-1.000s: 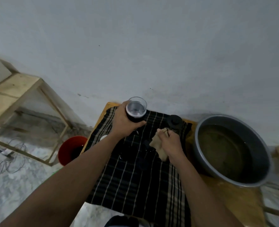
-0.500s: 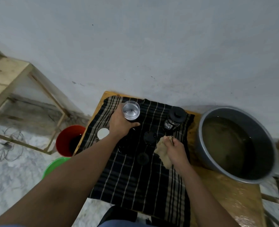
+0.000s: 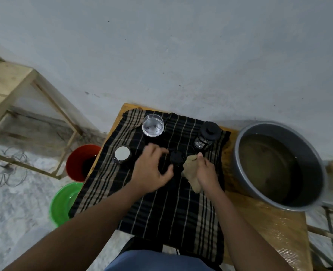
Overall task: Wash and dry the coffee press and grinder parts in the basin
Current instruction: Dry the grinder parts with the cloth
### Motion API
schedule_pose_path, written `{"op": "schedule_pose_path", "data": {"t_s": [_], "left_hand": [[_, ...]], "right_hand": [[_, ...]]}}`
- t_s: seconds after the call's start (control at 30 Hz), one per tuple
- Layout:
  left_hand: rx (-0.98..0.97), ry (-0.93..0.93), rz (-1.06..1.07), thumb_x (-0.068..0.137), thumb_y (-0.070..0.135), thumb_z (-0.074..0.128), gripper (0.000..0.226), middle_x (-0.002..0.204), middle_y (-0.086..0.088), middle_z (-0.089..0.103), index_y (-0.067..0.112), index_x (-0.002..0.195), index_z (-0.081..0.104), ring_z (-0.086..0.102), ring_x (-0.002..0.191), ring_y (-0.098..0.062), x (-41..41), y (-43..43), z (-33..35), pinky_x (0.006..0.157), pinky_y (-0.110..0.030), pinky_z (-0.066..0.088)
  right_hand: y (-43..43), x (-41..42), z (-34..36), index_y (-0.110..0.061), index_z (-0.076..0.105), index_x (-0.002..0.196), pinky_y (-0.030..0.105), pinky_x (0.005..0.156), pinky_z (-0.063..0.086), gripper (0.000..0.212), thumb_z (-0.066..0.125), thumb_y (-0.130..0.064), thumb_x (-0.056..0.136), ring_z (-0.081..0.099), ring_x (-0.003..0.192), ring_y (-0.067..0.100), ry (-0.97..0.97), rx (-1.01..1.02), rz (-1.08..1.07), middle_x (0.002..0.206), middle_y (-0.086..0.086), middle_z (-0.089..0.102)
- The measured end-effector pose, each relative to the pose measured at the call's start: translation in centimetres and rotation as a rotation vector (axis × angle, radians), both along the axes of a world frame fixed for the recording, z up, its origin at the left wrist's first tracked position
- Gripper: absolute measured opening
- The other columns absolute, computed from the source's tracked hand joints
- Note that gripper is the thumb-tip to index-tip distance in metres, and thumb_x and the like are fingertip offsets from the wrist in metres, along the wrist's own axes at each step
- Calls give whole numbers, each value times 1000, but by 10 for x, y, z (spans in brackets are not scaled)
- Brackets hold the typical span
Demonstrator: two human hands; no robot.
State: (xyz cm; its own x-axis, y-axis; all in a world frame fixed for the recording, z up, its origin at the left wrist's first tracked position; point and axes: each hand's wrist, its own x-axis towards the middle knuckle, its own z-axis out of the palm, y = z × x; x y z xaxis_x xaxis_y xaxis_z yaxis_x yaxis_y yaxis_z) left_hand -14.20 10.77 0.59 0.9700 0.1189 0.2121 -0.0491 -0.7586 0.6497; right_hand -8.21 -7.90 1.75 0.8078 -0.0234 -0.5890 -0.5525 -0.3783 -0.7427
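1. Left hand [image 3: 152, 169]: fingers spread, grasping nothing, above striped cloth [image 3: 161, 208] near small black part [image 3: 177, 157].
2. Right hand [image 3: 205, 171]: clenched around tan rag [image 3: 191, 167].
3. Clear cup [image 3: 153, 125] upright at cloth's far edge; coffee press [image 3: 206, 136] upright near basin [image 3: 318, 169].
4. Basin: murky water, right of cloth.

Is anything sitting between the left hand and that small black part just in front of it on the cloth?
Nothing visible: the open left hand hovers beside the small black part, with only striped cloth between them.
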Motion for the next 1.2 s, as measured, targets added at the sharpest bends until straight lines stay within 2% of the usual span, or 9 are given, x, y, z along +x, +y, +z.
{"op": "schedule_pose_path", "data": {"t_s": [0.13,0.3,0.37,0.5,0.57,0.73,0.9,1.03,1.2], "left_hand": [[301,414,-239,83,61,67,79,145,5,43,29,150,41,57,122,-18,-16,-18,-21,91,-36,55],[365,589,-298,93,48,65,69,151,-1,46,25,153,39,51,133,-21,-17,-26,-36,105,-36,48],[141,556,-208,91,37,72,60,140,-2,57,20,145,51,58,124,-20,-19,-28,-37,102,-34,50],[-789,469,127,82,3,81,46,119,-7,71,15,124,63,70,104,-15,-15,-32,-19,88,-21,56],[-944,420,131,79,-6,79,47,115,-8,72,17,118,65,72,101,-17,-7,-36,-11,84,-23,58],[-917,372,28,79,-3,81,52,117,-8,73,7,128,65,69,114,-20,4,-33,4,99,-35,55],[-831,321,-70,83,-1,78,48,116,-5,75,5,129,66,72,108,-17,7,-25,18,95,-36,58],[-685,337,-137,78,-1,82,52,112,1,75,12,126,67,72,105,-10,5,-22,20,94,-33,58],[-608,284,-128,76,5,86,57,111,3,75,17,128,66,72,102,-8,7,-23,22,92,-34,59]], "right_hand": [[-1,-5,-2,-17,51,143,33,95,40,48,32,-45,109,52,123,25,-48,-54,70,145,9,51],[-11,-14,-3,-18,58,132,30,93,39,41,32,-39,109,52,111,15,-117,-55,108,135,6,58],[-17,-15,-5,-19,54,139,34,101,42,46,32,-44,108,52,122,18,-123,-51,90,141,5,55],[-22,-13,-2,-25,49,147,48,114,40,69,28,-68,98,50,134,22,-68,17,59,148,2,52],[-17,-12,-2,-27,48,147,46,114,41,64,31,-66,99,51,132,19,-47,81,105,148,1,52],[-1,-19,12,-25,43,149,20,93,49,45,49,-34,106,53,124,10,-154,254,260,141,-7,51],[8,-11,24,-25,61,102,25,71,51,8,59,-33,101,67,90,13,-246,179,246,101,-1,69],[20,-6,25,-16,60,95,36,74,52,24,54,-38,101,65,88,20,-130,56,139,96,7,68],[7,0,25,-13,64,101,48,90,56,14,62,-27,99,68,95,27,12,292,118,101,13,71]]}}
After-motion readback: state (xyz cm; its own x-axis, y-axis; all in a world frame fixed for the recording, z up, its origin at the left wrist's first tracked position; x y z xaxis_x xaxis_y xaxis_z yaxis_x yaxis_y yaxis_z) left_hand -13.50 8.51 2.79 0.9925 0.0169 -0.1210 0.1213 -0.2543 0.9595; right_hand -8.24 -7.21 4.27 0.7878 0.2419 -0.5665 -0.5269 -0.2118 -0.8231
